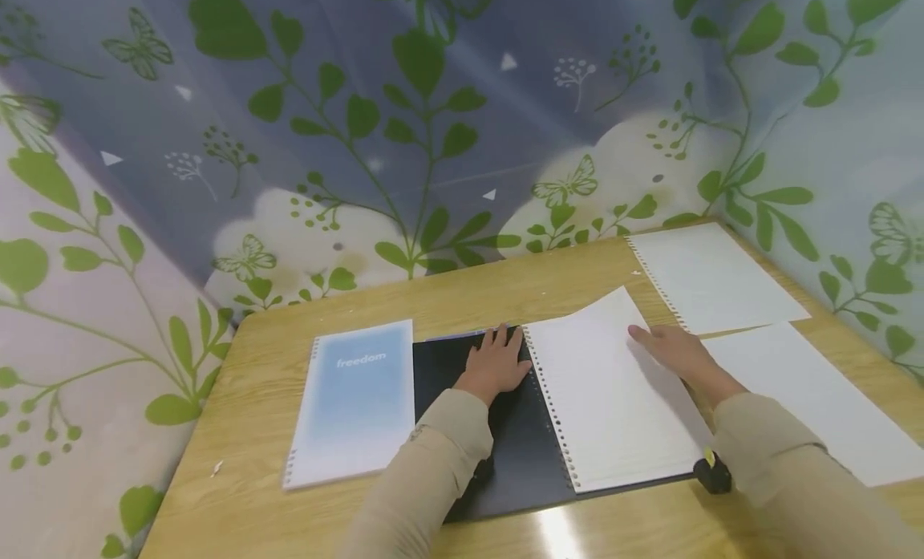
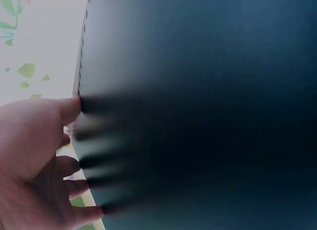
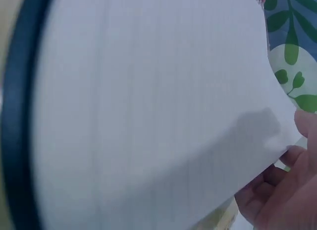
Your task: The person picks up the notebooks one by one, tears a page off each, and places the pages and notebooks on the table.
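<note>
A black loose-leaf binder point(image 1: 508, 471) lies opened out on the table, with punched white ruled sheets point(image 1: 599, 423) on its right side. My left hand point(image 1: 494, 365) rests on the black cover near the row of holes, fingers spread. In the left wrist view its fingertips point(image 2: 71, 111) touch the dark cover. My right hand point(image 1: 674, 354) pinches the right edge of the top sheet between thumb and fingers. The right wrist view shows that ruled sheet point(image 3: 173, 91) bent upward, its corner between the thumb point(image 3: 304, 123) and fingers. A shadow of the hand falls on the paper.
A spiral-edged notebook point(image 1: 361, 411) with a blue "freedom" cover lies to the left. Two loose white sheets lie at the right, one farther back point(image 1: 715, 274) and one nearer point(image 1: 816, 398). Patterned curtains point(image 1: 433, 142) border the wooden table point(image 1: 238, 398). Small paper scraps point(image 1: 216, 468) lie on it.
</note>
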Motion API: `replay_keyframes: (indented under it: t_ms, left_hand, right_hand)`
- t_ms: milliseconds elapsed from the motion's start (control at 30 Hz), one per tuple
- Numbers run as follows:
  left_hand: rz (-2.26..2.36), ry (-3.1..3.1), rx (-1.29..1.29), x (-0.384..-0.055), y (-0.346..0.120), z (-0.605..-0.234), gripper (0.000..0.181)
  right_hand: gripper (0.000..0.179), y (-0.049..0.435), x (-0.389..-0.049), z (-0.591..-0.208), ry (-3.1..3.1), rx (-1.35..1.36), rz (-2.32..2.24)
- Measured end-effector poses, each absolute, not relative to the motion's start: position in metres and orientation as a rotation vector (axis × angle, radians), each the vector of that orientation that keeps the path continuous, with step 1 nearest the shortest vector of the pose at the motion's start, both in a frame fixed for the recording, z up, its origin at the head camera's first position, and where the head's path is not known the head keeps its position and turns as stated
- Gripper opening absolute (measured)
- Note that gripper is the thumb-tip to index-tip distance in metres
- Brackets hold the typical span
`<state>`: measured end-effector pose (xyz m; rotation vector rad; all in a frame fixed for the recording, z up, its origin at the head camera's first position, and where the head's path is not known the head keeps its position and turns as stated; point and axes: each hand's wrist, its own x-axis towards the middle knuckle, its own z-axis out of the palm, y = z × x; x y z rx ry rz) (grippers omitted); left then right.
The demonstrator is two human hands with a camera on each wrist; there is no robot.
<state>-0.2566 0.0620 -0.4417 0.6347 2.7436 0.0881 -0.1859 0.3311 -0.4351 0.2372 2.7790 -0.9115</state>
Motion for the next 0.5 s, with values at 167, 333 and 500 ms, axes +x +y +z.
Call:
replay_keyframes:
  t_ms: [167, 333, 500]
  left_hand:
    - [0.028, 2.768, 0.638, -0.258, 0.062, -0.442, 0.064]
    - [0.002, 2.766, 0.640, -0.257, 0.063, -0.443, 0.064]
    - [0.005, 2.753, 0.599, -0.254, 0.060, -0.443, 0.062]
  right_hand:
    - [0.084, 0.335, -0.200, -0.432, 2.769, 0.240, -0.864]
    - [0.068, 0.338, -0.202, -0.438, 2.795, 0.240, -0.941]
    - [0.060, 0.338, -0.204, -0.450, 2.779, 0.223, -0.989]
